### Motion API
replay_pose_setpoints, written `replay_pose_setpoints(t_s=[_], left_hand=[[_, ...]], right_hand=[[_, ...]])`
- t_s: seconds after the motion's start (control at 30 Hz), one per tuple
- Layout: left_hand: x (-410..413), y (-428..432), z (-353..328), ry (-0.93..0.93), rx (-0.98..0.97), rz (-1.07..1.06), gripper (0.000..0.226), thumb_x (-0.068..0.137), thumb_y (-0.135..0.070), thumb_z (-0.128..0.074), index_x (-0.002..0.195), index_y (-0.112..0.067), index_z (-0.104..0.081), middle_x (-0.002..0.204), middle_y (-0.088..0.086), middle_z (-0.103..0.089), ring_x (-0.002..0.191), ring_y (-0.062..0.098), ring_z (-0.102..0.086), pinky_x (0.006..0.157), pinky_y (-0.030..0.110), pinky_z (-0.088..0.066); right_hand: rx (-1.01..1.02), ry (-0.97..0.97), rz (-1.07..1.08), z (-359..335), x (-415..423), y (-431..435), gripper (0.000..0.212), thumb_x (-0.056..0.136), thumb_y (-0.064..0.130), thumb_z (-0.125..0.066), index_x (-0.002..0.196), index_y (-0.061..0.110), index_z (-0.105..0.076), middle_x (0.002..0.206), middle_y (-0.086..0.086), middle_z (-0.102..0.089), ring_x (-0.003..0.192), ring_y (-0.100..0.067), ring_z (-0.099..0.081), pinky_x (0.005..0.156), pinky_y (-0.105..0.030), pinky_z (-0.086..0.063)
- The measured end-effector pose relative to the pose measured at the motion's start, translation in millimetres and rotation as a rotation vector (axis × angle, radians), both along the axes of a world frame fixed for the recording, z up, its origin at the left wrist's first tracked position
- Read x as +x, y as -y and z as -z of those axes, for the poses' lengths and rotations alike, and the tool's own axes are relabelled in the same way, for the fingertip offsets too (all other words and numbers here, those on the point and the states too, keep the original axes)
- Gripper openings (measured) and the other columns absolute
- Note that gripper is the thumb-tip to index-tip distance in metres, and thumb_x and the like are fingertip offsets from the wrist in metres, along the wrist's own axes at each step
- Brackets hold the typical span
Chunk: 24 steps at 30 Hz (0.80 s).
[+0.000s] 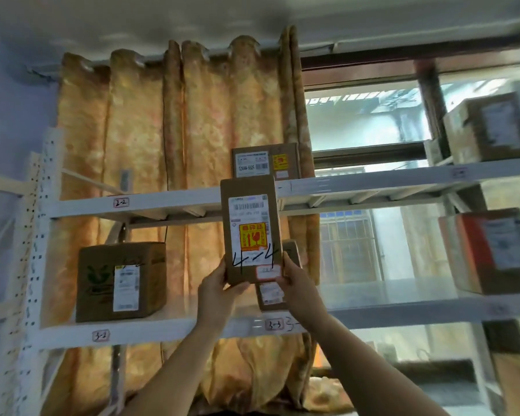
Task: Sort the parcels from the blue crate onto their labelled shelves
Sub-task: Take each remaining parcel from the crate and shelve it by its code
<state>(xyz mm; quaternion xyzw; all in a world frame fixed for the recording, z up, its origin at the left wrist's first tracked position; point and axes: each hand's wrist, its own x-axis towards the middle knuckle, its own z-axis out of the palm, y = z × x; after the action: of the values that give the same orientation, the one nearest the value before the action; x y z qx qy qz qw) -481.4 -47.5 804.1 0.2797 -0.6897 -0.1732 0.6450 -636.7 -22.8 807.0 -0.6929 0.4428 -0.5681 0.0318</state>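
Both hands, left hand [219,283] and right hand [294,280], held parcel [251,229] marked 4-4 | step: reading label | next: find shelf 4-4, unseen among tags 2-2 [121,202], 3-3 [273,324].

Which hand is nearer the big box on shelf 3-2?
Left. The left hand grips the held parcel's lower left corner, right of the big box. The right hand holds the parcel's far side.

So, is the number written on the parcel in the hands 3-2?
No, the held parcel carries a handwritten 4-4 below its yellow fragile sticker, while 3-2 is a shelf tag lower left.
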Motion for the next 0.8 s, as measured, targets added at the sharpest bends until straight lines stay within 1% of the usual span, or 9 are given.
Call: replay_pose_setpoints(t_s=[0.1,0.23,0.3,0.37,0.43,0.47,0.57,0.63,0.8], left_hand=[[-43,3,5,-0.001,0.028,0.163,0.060,0.077,0.013,-0.063,0.113,-0.034,-0.055,0.102,-0.012,-0.068,0.096,0.003,-0.064,0.070,0.012,-0.052],[-98,6,19,-0.003,0.091,0.292,0.057,0.083,0.013,-0.056,0.131,-0.018,-0.051,0.109,-0.004,-0.067,0.104,0.015,-0.062,0.089,0.035,-0.054],[-120,7,30,0.005,0.102,0.301,0.056,0.084,0.009,-0.057,0.134,-0.015,-0.049,0.114,-0.001,-0.067,0.108,0.018,-0.061,0.095,0.040,-0.051],[-138,6,45,0.034,0.093,0.317,0.058,0.085,0.005,-0.058,0.135,-0.021,-0.048,0.117,-0.006,-0.066,0.113,0.014,-0.058,0.093,0.029,-0.051],[-152,3,65,0.073,0.085,0.325,0.058,0.087,0.000,-0.059,0.134,-0.030,-0.046,0.112,-0.019,-0.064,0.111,0.007,-0.057,0.081,0.013,-0.050],[-157,1,77,0.094,0.087,0.313,0.057,0.088,-0.002,-0.058,0.136,-0.030,-0.045,0.115,-0.018,-0.064,0.113,0.008,-0.057,0.084,0.013,-0.050],[-172,-8,115,0.157,0.100,0.254,0.060,0.089,-0.004,-0.057,0.142,-0.024,-0.038,0.133,-0.002,-0.057,0.124,0.016,-0.051,0.102,0.034,-0.045],[-181,-14,139,0.168,0.110,0.255,0.062,0.089,-0.003,-0.058,0.143,-0.023,-0.035,0.136,0.000,-0.054,0.126,0.018,-0.051,0.103,0.042,-0.045],[-199,-29,201,0.365,0.124,0.344,0.071,0.092,-0.007,-0.052,0.149,-0.025,-0.014,0.146,-0.002,-0.043,0.134,0.017,-0.041,0.109,0.042,-0.037]], right_hand=[[-0.020,0.041,0.080,4,-45,-14,0.032,0.096,0.010,-0.050,0.128,0.015,-0.055,0.112,0.000,-0.068,0.096,-0.009,-0.067,0.082,-0.019,-0.054],[-0.025,0.103,0.272,13,-89,-29,0.032,0.098,0.014,-0.049,0.128,0.017,-0.059,0.118,-0.002,-0.069,0.110,-0.017,-0.063,0.089,-0.025,-0.046],[-0.012,0.127,0.330,23,-105,-36,0.031,0.098,0.015,-0.050,0.127,0.019,-0.060,0.119,-0.001,-0.069,0.111,-0.017,-0.063,0.088,-0.025,-0.045],[0.010,0.137,0.386,37,-117,-46,0.032,0.097,0.013,-0.050,0.126,0.019,-0.061,0.117,-0.001,-0.070,0.110,-0.018,-0.064,0.091,-0.029,-0.048],[0.028,0.139,0.432,55,-129,-54,0.030,0.096,0.012,-0.052,0.123,0.019,-0.064,0.114,-0.001,-0.071,0.108,-0.017,-0.065,0.095,-0.033,-0.050],[0.038,0.146,0.456,65,-134,-57,0.029,0.096,0.012,-0.052,0.121,0.018,-0.065,0.112,-0.001,-0.071,0.107,-0.017,-0.065,0.095,-0.033,-0.051],[0.084,0.210,0.516,100,-141,-67,0.029,0.095,0.010,-0.053,0.121,0.014,-0.066,0.114,-0.004,-0.071,0.109,-0.020,-0.065,0.095,-0.036,-0.052],[0.112,0.243,0.533,125,-143,-73,0.033,0.095,0.006,-0.051,0.125,0.014,-0.063,0.117,-0.004,-0.070,0.112,-0.020,-0.064,0.096,-0.039,-0.052],[0.191,0.252,0.593,181,-159,-92,0.033,0.099,0.006,-0.042,0.126,0.013,-0.060,0.117,-0.002,-0.068,0.113,-0.015,-0.062,0.097,-0.029,-0.051]])
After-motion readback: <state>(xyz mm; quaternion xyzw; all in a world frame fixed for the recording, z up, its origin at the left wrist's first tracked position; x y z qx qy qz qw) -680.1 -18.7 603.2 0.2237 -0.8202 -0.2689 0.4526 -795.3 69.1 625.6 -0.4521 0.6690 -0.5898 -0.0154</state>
